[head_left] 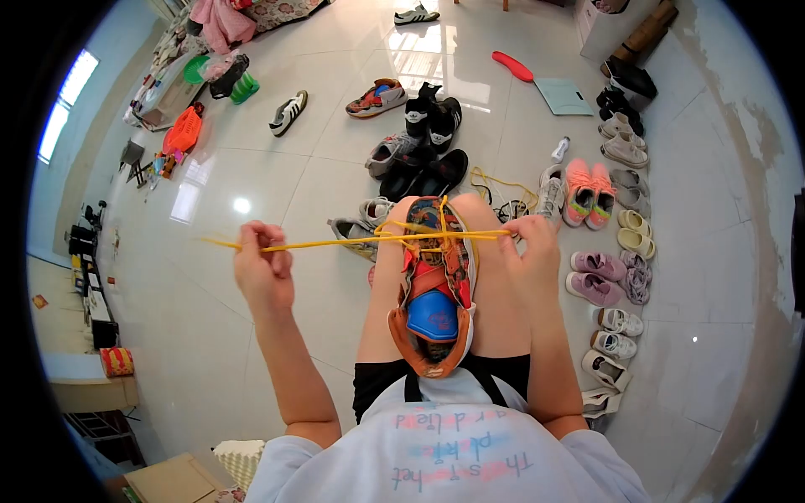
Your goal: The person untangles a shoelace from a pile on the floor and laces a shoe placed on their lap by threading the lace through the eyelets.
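An orange, red and blue sneaker [433,318] lies on my lap, its toe toward my knees and its blue tongue showing. A yellow shoelace [335,243] runs through the holes near the toe and stretches out taut to both sides. My left hand [265,261], at the left of the view, pinches one length of it, with the loose tip sticking out past the fingers. On the other side my right hand [533,243] pinches the opposite length beside my right knee. The upper holes of the sneaker carry no lace.
A matching sneaker [376,99] stands on the tiled floor ahead, near black shoes [423,173] and a black-and-white shoe [289,113]. Pairs of shoes, among them pink sneakers [589,193], line the right wall. A red insole [512,66] and an orange basket [183,131] lie farther off.
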A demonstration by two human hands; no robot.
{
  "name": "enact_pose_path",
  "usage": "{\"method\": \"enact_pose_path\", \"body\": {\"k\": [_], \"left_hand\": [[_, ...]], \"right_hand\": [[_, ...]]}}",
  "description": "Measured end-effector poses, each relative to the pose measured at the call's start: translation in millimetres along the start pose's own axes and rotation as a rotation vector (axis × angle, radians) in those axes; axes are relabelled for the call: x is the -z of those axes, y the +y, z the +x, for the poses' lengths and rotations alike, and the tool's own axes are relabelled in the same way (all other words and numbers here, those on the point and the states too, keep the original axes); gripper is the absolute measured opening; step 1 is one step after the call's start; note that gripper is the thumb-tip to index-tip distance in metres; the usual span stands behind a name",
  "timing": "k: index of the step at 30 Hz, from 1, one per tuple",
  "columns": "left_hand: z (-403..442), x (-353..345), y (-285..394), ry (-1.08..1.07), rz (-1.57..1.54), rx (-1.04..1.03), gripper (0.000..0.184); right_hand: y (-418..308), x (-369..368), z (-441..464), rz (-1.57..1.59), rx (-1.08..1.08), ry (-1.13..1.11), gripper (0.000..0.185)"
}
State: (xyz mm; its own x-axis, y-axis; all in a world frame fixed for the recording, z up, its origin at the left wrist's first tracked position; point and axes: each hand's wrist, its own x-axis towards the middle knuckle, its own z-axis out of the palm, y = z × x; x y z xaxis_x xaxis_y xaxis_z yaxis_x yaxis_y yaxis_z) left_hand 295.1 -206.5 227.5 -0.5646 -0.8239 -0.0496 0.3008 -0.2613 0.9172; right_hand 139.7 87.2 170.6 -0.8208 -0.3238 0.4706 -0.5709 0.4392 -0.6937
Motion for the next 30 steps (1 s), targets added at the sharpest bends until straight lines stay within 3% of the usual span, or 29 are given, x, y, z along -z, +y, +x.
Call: {"method": "enact_pose_path", "body": {"k": [2,4,6,7,9,11,12,14,15,16,17,19,22,24,25,27,30], "left_hand": [[7.4,13.9,7.3,0.032,-0.081,-0.033,0.019],[9.8,15.9,7.9,0.054,-0.021,-0.094,0.020],[11.1,9.8,7.7,0.075,0.039,-0.151,0.022],[8.6,-1.4,9.7,0.148,0.037,-0.178,0.022],[4.5,-13.5,16.7,0.224,0.039,-0.208,0.022],[2.3,-17.9,22.0,0.196,0.030,-0.267,0.027],[3.5,-12.6,20.7,0.197,0.032,-0.267,0.027],[5.8,1.5,15.7,-0.075,0.389,-0.429,0.028],[2.8,-1.6,14.8,-0.074,0.390,-0.428,0.028],[-3.0,-9.8,12.5,-0.198,0.698,-0.295,0.025],[-9.2,-19.2,8.1,-0.322,1.002,-0.153,0.022],[-20.8,-37.6,-20.4,-0.541,1.135,-0.354,0.014],[-30.9,-44.7,-63.3,-0.676,1.091,-0.463,0.013],[-36.0,-50.3,-75.4,-0.794,0.949,-0.154,0.014],[-36.6,-53.2,-76.7,-0.796,0.949,-0.153,0.014],[-37.7,-59.2,-75.7,-0.790,1.081,0.055,0.016],[-43.8,-64.0,-70.9,-0.789,1.138,-0.110,0.020]], "right_hand": [[-4.1,2.4,2.4,-0.067,-0.036,0.021,0.010],[-24.9,-2.0,1.5,0.436,-0.500,-0.193,0.010],[-39.7,-7.0,-7.2,0.542,-0.429,-0.467,0.016],[-52.5,0.0,-8.3,0.494,-0.224,-0.557,0.019],[-67.8,2.2,-13.0,0.448,-0.016,-0.644,0.022],[-72.3,-3.6,-18.5,0.657,0.068,-0.771,0.026],[-71.4,-4.3,-18.5,0.659,0.067,-0.772,0.026],[-65.5,-3.6,-17.4,0.526,-0.178,-0.664,0.028],[-61.1,-3.4,-16.9,0.456,-0.298,-0.607,0.029],[-48.8,-11.4,-18.0,0.269,-0.148,-0.454,0.026],[-40.0,-14.4,-21.2,0.268,-0.147,-0.454,0.026],[-35.9,-15.6,-19.9,0.254,-0.310,-0.490,0.026],[-35.2,-18.1,-16.9,0.163,-0.308,-0.571,0.027],[-39.7,-21.1,-14.3,0.060,-0.275,-0.519,0.026],[-41.1,-21.9,-12.9,-0.041,-0.239,-0.467,0.026],[-34.9,-25.9,-14.5,-0.026,-0.261,-0.444,0.024],[-23.8,-33.2,-20.1,0.093,-0.336,-0.377,0.023]]}}
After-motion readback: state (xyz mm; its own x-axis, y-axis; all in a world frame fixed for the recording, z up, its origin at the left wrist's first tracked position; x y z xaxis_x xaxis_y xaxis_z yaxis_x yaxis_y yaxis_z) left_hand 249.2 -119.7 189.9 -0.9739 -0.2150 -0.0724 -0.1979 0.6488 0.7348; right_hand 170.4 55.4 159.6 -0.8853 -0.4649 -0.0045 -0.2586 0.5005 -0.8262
